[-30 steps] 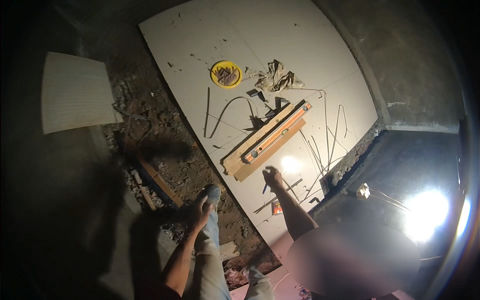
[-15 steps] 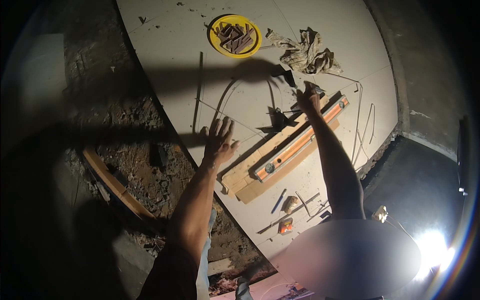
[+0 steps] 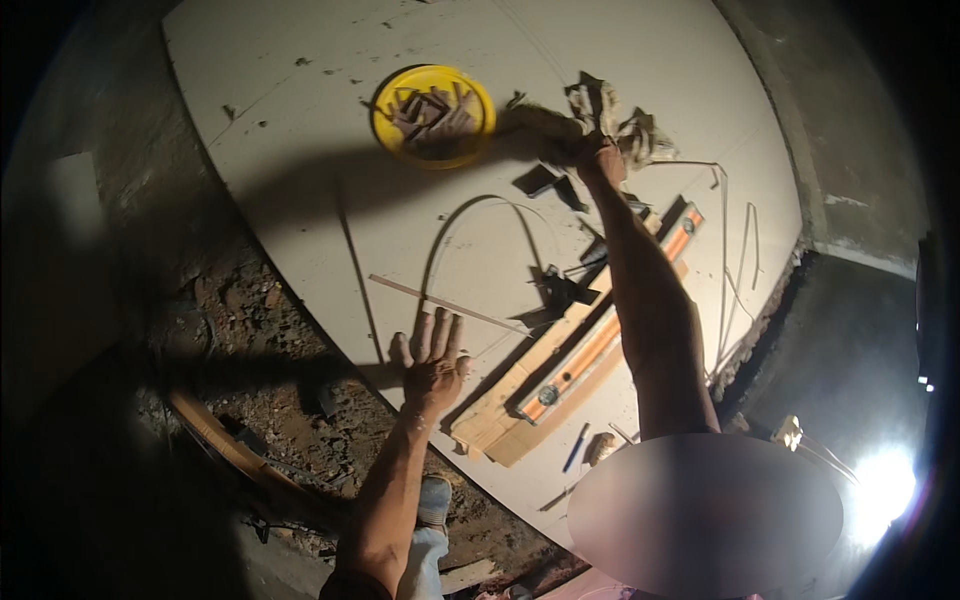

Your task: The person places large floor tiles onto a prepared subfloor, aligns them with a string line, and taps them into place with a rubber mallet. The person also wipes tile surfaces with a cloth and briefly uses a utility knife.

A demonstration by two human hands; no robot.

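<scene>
On the crumpled, stained cloth [image 3: 592,100] at the far side, my right hand [image 3: 600,160] has its fingers closed, bunching the fabric. My left hand [image 3: 436,365] lies flat with fingers spread near the left edge of the pale slab [image 3: 300,200]. Just beyond its fingertips is a thin straight strip [image 3: 445,303], with a curved thin strip beside it. An orange spirit level [image 3: 575,375] rests on flat cardboard strips [image 3: 490,430], partly behind my right forearm. Dark pieces [image 3: 565,290] lie against the cardboard's far side.
A round yellow container [image 3: 484,115] holds several brown strips. Bent thin rods [image 3: 724,260] lie at the right. A blue pen [image 3: 576,447] sits near the front. Broken, rubbly ground [image 3: 290,340] borders the slab's left edge. A bright lamp [image 3: 885,495] shines at lower right.
My right hand has moved from near the level's far end, away and left, onto the cloth and closed on it. My left hand remains spread on the slab while the view shifts.
</scene>
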